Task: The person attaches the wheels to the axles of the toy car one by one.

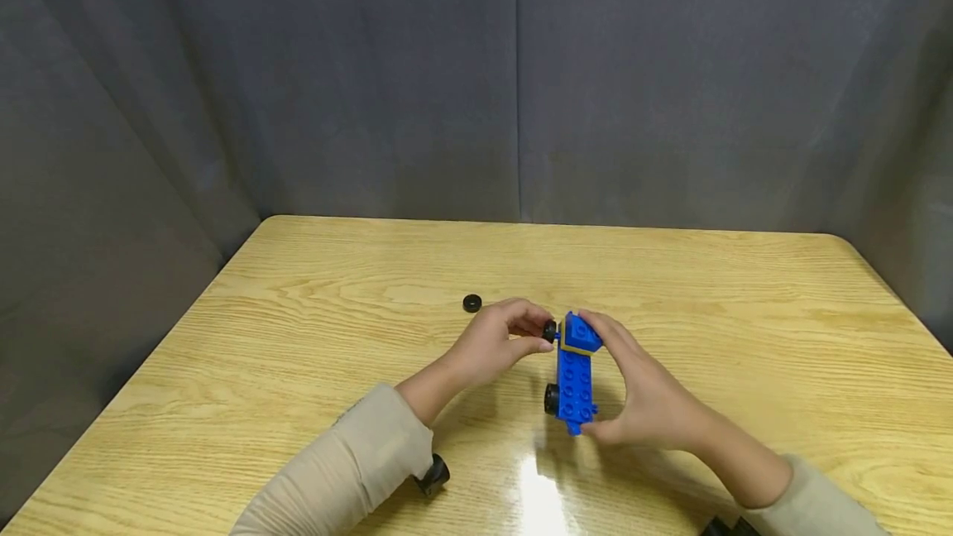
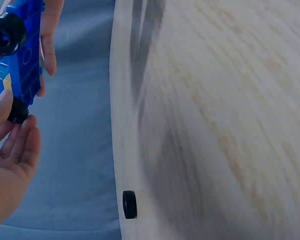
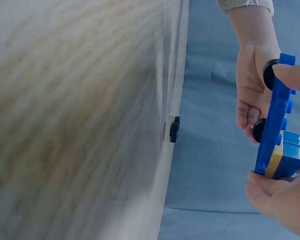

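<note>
A blue toy truck (image 1: 575,383) of studded building bricks, with a yellow layer under its blue cab block (image 1: 583,332), is held above the table. My right hand (image 1: 655,404) grips it lengthwise, thumb at the lower end and fingers at the cab end. My left hand (image 1: 495,343) pinches a small black wheel (image 1: 549,331) at the axle peg beside the cab. Another black wheel (image 2: 7,34) sits on the same side, toward the other end. On the opposite side a bare blue peg (image 1: 594,409) sticks out near the right thumb.
A loose black wheel (image 1: 472,303) lies on the wooden table (image 1: 357,271), beyond the left hand. Dark curtains (image 1: 372,89) hang behind the table and at its sides. A black device (image 1: 433,474) shows below the left sleeve.
</note>
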`<state>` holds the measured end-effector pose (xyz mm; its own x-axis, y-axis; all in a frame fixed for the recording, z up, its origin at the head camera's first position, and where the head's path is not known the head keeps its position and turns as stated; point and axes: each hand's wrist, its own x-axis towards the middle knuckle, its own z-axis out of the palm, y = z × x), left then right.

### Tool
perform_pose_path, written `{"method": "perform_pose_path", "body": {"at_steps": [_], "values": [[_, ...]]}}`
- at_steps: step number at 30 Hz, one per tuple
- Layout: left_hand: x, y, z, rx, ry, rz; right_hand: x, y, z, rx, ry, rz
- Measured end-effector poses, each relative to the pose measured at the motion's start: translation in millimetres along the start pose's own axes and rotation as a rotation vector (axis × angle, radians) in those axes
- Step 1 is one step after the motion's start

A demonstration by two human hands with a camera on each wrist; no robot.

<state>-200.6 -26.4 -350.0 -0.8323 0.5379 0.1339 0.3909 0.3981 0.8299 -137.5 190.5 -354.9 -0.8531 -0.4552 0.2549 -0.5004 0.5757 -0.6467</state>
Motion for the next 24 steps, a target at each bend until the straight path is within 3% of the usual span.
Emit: {"method": "perform_pose_path", "body": {"at_steps": [5,11,16,24], "values": [[1.0,2.6,0.3,-0.015,0.036,0.043,-0.5,-2,1,-0.001,0.065,0.011],[2.1,7.4,-4.2,-0.037,0.028,0.076,-1.6,-3,4,0.032,0.136,-0.005],[4.4,10.9,-8.3,-0.029,0.014,0.102,-2.2,-5,5,0.065,0.154,0.014],[2.3,15.0,-9.3,-0.043,0.008,0.080,-3.9,-9,4,0.060,0.158,0.012]]}}
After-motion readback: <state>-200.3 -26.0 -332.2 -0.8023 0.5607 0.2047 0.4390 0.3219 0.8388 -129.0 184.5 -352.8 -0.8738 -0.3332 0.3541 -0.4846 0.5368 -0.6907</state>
